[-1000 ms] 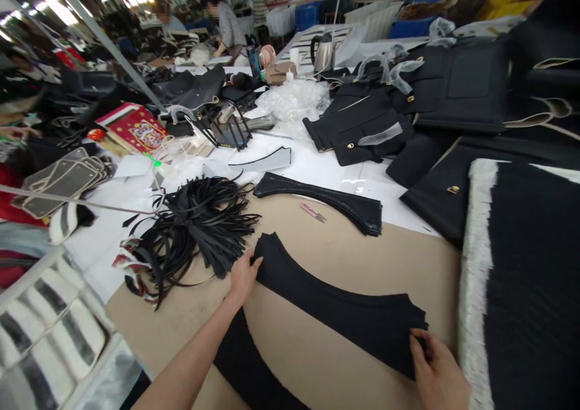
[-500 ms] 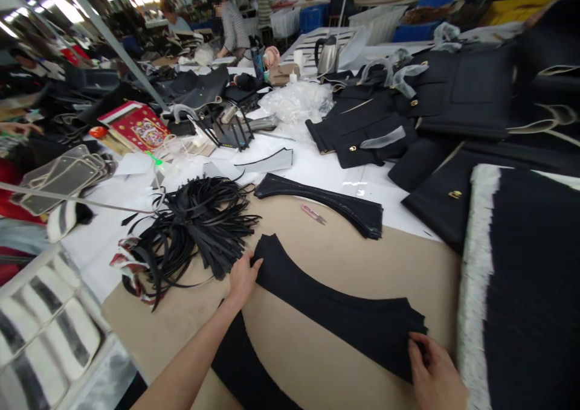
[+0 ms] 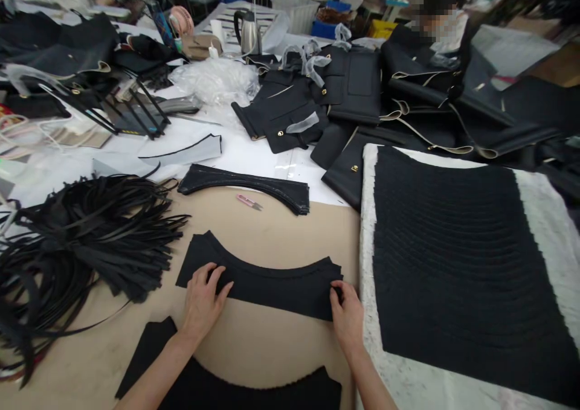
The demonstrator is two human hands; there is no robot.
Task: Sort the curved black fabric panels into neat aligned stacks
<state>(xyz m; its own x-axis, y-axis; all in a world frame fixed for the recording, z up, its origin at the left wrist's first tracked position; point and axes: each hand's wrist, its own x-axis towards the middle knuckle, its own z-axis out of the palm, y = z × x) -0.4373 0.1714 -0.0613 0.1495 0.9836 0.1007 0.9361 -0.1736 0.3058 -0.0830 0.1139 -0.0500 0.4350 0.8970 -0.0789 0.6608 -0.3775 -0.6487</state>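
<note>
At far left, a bundle of black strips (image 3: 122, 247) lies on the tan work surface (image 3: 326, 235). Next, the left hand (image 3: 205, 298), fingers bent and loosely spread, rests its fingertips on a curved black piece (image 3: 281, 290), which lies flat at centre. Beyond that piece lie stacked black pieces (image 3: 244, 182) and pink-handled snips (image 3: 249, 202). The right hand (image 3: 347, 310), thumb and fingers drawn close, touches the piece's right end; a firm pinch cannot be confirmed. At right is a black panel (image 3: 453, 265) on white padding (image 3: 541, 217).
</note>
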